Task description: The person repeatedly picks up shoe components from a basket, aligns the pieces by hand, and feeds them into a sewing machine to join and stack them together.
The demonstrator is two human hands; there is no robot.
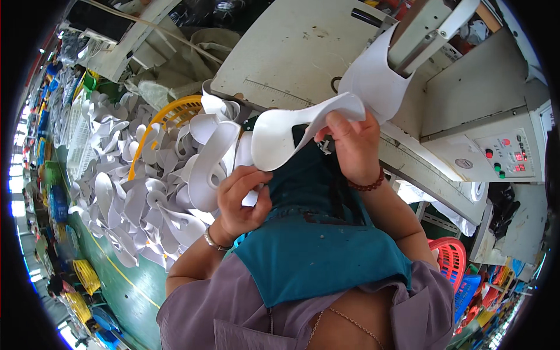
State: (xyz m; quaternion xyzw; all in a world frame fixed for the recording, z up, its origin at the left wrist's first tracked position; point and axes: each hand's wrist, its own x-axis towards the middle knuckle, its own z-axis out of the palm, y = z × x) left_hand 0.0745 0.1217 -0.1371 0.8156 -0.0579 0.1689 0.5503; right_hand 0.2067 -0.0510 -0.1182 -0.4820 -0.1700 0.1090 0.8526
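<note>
A white, curved, sheet-like piece (276, 137) with an opening cut through it is stretched above my lap. My right hand (354, 144) pinches its far right end between thumb and fingers. At its lower left edge is my left hand (244, 198), with the fingers curled closed. A bit of white shows between those fingers; whether it belongs to the same piece, I cannot tell. Just left of that hand, more curved white pieces (213, 169) lean out of the heap. Another white sheet (376, 79) hangs curved around the machine's arm (417, 44), behind my right hand.
A worn pale machine table (286, 52) stands ahead, with a control panel (508, 156) at right. To my left, a large heap of white pieces (125, 198) surrounds a yellow basket (140, 137). A red basket (450, 259) stands near my right elbow. The floor (125, 291) is green.
</note>
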